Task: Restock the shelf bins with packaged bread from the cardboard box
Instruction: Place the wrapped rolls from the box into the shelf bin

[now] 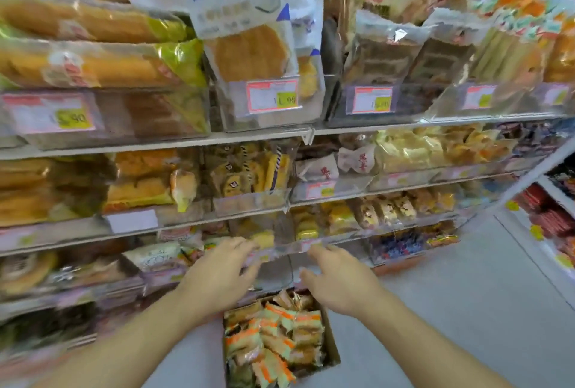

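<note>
A cardboard box (331,353) stands on the floor below my hands, full of small bread packets (273,341) with orange and pale green wrappers. My left hand (217,275) reaches toward a clear shelf bin (280,247) on the third shelf, fingers stretched out and touching its front edge. My right hand (339,281) is beside it, fingers relaxed and spread, at the same bin's front. Neither hand holds a packet. The picture is blurred, so contact with the bin is not sure.
Shelves (155,144) of packaged bread in clear bins with price tags (272,95) fill the view above and to the left. Grey floor (451,294) lies to the right, with another rack (553,225) of red packets at the far right.
</note>
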The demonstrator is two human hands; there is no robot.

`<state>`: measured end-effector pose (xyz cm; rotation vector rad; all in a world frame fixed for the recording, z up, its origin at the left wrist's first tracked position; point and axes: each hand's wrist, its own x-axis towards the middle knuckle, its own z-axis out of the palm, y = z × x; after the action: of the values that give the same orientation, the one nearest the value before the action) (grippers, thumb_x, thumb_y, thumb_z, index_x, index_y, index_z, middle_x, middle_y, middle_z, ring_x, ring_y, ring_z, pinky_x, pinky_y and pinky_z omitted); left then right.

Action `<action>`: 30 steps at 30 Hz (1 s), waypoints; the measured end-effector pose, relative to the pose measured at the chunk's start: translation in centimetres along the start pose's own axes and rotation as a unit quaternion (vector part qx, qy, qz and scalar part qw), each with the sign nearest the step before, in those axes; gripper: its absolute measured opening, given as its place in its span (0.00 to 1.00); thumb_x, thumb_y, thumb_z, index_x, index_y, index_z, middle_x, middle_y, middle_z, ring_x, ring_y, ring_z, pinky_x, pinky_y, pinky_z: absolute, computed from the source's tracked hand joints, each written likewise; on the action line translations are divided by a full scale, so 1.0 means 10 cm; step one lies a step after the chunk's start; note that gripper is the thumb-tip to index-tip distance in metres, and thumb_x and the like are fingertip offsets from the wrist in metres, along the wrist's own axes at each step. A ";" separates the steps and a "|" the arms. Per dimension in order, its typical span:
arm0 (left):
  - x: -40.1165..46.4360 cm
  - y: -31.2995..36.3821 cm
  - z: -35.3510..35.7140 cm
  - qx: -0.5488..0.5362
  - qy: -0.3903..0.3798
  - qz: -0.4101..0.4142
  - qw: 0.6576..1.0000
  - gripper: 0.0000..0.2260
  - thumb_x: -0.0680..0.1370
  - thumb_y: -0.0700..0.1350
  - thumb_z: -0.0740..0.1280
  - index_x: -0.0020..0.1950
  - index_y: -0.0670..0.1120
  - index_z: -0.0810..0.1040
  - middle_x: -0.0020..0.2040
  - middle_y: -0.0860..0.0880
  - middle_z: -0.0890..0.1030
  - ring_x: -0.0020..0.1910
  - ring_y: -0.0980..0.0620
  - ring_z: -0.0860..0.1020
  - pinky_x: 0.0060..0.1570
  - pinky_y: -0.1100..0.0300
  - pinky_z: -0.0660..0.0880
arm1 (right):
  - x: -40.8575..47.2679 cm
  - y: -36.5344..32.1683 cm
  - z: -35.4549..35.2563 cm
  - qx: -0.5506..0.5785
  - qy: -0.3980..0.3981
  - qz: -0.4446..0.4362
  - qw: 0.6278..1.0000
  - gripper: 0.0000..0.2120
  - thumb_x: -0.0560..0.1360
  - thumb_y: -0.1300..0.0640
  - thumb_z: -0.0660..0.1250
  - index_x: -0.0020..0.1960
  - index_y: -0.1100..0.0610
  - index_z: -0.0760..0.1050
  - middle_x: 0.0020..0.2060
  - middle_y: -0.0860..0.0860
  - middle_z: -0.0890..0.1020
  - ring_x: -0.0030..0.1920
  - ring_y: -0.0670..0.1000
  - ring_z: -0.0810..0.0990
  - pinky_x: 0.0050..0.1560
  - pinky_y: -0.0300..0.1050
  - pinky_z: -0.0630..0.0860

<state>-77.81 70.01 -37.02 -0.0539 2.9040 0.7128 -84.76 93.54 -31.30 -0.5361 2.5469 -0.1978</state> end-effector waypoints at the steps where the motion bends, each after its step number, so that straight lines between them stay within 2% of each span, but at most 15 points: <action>1: -0.04 -0.01 0.02 -0.004 0.007 -0.014 1.000 0.18 0.85 0.59 0.56 0.72 0.55 0.73 0.64 0.57 0.76 0.66 0.54 0.75 0.61 0.57 0.74 | 0.04 0.01 0.00 -0.001 -0.004 -0.011 1.000 0.27 0.84 0.37 0.58 0.79 0.49 0.65 0.74 0.52 0.73 0.72 0.58 0.73 0.66 0.57 0.76; 5: -0.15 -0.07 0.19 -0.044 0.016 -0.047 0.998 0.18 0.86 0.56 0.56 0.75 0.55 0.73 0.69 0.57 0.75 0.70 0.55 0.72 0.65 0.59 0.72 | 0.13 0.06 0.14 -0.019 -0.012 -0.037 0.999 0.25 0.84 0.38 0.58 0.76 0.50 0.67 0.71 0.51 0.74 0.69 0.57 0.74 0.63 0.54 0.77; 9: -0.33 -0.19 0.52 -0.080 0.020 -0.090 0.992 0.18 0.85 0.54 0.59 0.75 0.53 0.73 0.69 0.56 0.75 0.69 0.54 0.73 0.64 0.59 0.71 | 0.25 0.10 0.47 -0.018 -0.028 -0.050 0.998 0.20 0.82 0.39 0.60 0.67 0.50 0.73 0.63 0.50 0.78 0.63 0.56 0.78 0.57 0.52 0.78; 12: -0.52 -0.30 0.86 -0.102 0.019 -0.142 0.984 0.18 0.85 0.55 0.59 0.74 0.54 0.73 0.67 0.56 0.76 0.66 0.53 0.75 0.63 0.57 0.73 | 0.44 0.17 0.78 -0.029 -0.074 -0.071 0.994 0.14 0.82 0.40 0.61 0.57 0.50 0.73 0.55 0.50 0.78 0.57 0.57 0.79 0.53 0.53 0.78; 17: -0.69 -0.46 1.56 -0.140 0.027 -0.244 0.959 0.19 0.85 0.53 0.59 0.76 0.56 0.73 0.73 0.58 0.74 0.72 0.53 0.72 0.70 0.55 0.70 | 0.98 0.43 1.38 -0.053 -0.144 -0.131 0.979 0.16 0.82 0.40 0.62 0.65 0.47 0.72 0.59 0.50 0.79 0.60 0.57 0.78 0.50 0.50 0.75; 19: -0.66 -0.50 1.94 -0.154 0.043 -0.286 0.945 0.18 0.85 0.53 0.60 0.75 0.55 0.75 0.71 0.56 0.76 0.70 0.52 0.74 0.69 0.55 0.70 | 1.25 0.60 1.66 -0.062 -0.176 -0.155 0.970 0.17 0.82 0.40 0.61 0.67 0.47 0.72 0.60 0.51 0.79 0.62 0.56 0.78 0.51 0.50 0.74; 23: -0.47 -0.54 2.72 -0.181 0.056 -0.350 0.917 0.19 0.82 0.55 0.61 0.72 0.52 0.77 0.68 0.53 0.79 0.64 0.49 0.79 0.63 0.52 0.76 | 1.75 1.04 2.25 -0.069 -0.210 -0.177 0.959 0.18 0.82 0.38 0.61 0.66 0.47 0.72 0.54 0.49 0.78 0.60 0.57 0.79 0.50 0.50 0.74; 26: -0.31 -0.63 3.33 -0.172 0.087 -0.360 0.913 0.19 0.80 0.57 0.61 0.69 0.54 0.79 0.66 0.54 0.80 0.61 0.50 0.80 0.58 0.57 0.76 | 2.05 1.33 2.78 -0.064 -0.200 -0.184 0.960 0.24 0.80 0.37 0.59 0.71 0.47 0.72 0.64 0.51 0.79 0.66 0.56 0.77 0.61 0.53 0.76; 28: -0.21 -0.78 3.76 -0.172 0.088 -0.351 0.916 0.17 0.82 0.53 0.64 0.71 0.56 0.78 0.68 0.56 0.78 0.63 0.51 0.78 0.57 0.59 0.73 | 2.21 1.46 3.17 -0.053 -0.193 -0.199 0.959 0.25 0.79 0.37 0.58 0.71 0.47 0.72 0.67 0.50 0.77 0.68 0.55 0.75 0.63 0.53 0.76; 30: -0.14 -0.95 4.18 -0.178 0.099 -0.348 0.915 0.17 0.82 0.51 0.66 0.71 0.57 0.77 0.68 0.58 0.78 0.63 0.52 0.77 0.56 0.60 0.73 | 2.37 1.58 3.60 -0.053 -0.186 -0.241 0.951 0.26 0.80 0.38 0.58 0.74 0.48 0.70 0.71 0.47 0.73 0.71 0.53 0.72 0.68 0.50 0.73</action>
<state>-69.98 80.94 -77.72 -1.1872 2.5699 1.0996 -89.75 96.95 -76.75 -1.1216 2.0329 -0.1170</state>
